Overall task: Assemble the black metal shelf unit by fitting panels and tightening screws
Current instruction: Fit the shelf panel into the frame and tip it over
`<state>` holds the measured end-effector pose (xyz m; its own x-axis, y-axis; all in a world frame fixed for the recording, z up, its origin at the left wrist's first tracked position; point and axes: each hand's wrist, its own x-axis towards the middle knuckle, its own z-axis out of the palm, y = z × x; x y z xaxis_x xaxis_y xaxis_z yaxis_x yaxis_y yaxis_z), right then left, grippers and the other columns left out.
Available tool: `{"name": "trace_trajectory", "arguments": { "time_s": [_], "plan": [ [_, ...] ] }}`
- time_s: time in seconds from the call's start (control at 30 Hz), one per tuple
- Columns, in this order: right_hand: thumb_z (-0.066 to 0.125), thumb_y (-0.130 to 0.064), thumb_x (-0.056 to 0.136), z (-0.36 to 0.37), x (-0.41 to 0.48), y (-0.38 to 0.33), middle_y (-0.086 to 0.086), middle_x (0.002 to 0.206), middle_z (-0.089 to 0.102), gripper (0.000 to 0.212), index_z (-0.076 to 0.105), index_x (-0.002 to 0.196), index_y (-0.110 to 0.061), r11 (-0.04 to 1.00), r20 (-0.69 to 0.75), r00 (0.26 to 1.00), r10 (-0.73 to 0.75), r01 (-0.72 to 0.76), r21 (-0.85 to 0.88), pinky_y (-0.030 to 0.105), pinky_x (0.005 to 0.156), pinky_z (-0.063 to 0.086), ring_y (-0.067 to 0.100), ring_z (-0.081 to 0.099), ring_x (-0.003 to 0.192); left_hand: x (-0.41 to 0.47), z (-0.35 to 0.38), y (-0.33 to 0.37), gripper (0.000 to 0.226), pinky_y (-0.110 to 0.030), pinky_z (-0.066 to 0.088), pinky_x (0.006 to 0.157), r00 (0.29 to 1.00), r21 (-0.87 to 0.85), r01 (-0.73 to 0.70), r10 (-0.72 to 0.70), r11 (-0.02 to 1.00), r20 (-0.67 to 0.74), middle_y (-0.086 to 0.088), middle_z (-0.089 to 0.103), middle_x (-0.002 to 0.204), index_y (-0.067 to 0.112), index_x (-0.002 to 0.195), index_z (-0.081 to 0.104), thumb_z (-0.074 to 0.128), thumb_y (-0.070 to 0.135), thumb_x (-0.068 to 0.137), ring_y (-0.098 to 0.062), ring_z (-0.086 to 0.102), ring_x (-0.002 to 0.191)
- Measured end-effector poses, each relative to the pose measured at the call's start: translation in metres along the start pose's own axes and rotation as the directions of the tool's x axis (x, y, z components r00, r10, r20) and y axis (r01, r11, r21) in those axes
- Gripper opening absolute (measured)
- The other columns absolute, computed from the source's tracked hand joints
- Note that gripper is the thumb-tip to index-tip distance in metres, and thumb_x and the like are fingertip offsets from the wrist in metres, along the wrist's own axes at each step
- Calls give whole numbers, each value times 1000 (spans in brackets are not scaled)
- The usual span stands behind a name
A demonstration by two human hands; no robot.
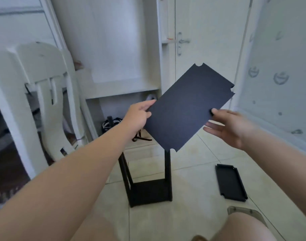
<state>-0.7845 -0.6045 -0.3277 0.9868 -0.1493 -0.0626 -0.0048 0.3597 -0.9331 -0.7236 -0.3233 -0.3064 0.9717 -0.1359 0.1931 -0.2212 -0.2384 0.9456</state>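
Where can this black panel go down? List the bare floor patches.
For the held black panel: bare tile floor lies between the shelf frame and the spare panel, and again right of that panel toward the wall. Crowded: left of the frame, by the white chair and the black straps.
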Motion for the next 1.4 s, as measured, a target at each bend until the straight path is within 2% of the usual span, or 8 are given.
{"name": "trace_trajectory", "arguments": {
  "time_s": [0.3,0.47,0.6,0.77,0.87,1.0,1.17,1.4],
  "plan": [
    [65,-15,99,94,-36,11,23,110,72,23,57,112,2,1000,8,1000,-26,26,11,31,67,62,32,77,87,-32,-76,2,48,-23,44,92,971,52,4,8,999,-238,6,64,132,21,125,67,42,-7,96,-12,60,117],
    [62,-11,101,124,-25,28,12,92,76,12,52,104,-6,992,-127,989,-69,81,95,27,62,62,25,77,73,-47,-76,-22,17,-33,54,81,847,210,-58,159,976,-507,16,63,107,29,108,62,60,20,94,-11,64,92],
    [63,-13,100,144,-2,46,7,90,72,16,48,106,-10,977,-200,978,-59,98,191,25,62,61,19,76,69,-55,-51,-48,12,-26,52,66,919,88,-74,103,993,-380,7,71,78,25,82,66,62,26,93,-8,67,70],
    [62,-9,101,163,24,80,12,97,69,14,54,111,-3,943,-202,979,-13,80,324,33,70,64,29,74,92,-46,-25,-87,27,-24,46,66,926,-221,323,-355,920,-128,17,76,89,29,101,70,60,53,93,-8,71,86],
    [61,-9,101,170,36,99,18,105,71,11,53,107,-4,929,-186,982,40,32,368,44,86,62,32,73,97,-30,-13,-99,35,-28,45,70,884,-427,353,-447,833,-140,19,76,90,29,105,69,62,59,89,-11,70,94],
    [60,-11,102,170,56,122,21,117,70,28,56,124,6,920,-175,979,105,-29,390,35,76,61,33,73,103,-6,-6,-106,32,-26,46,67,842,-599,295,-499,744,-205,14,77,91,28,102,68,68,56,87,-10,68,91],
    [60,-12,102,173,90,140,19,114,72,28,58,127,1,916,-172,971,168,-89,392,35,78,61,30,74,98,33,0,-124,23,-25,43,64,787,-650,253,-543,717,-293,-3,76,95,22,94,67,73,42,86,-13,65,80],
    [63,-14,100,185,134,150,17,110,74,30,59,126,0,924,-176,975,136,-61,378,36,83,62,28,76,93,80,-6,-142,25,-25,43,59,750,-650,230,-558,724,-356,1,71,79,14,86,68,75,38,85,-9,61,67]
  ]
}}
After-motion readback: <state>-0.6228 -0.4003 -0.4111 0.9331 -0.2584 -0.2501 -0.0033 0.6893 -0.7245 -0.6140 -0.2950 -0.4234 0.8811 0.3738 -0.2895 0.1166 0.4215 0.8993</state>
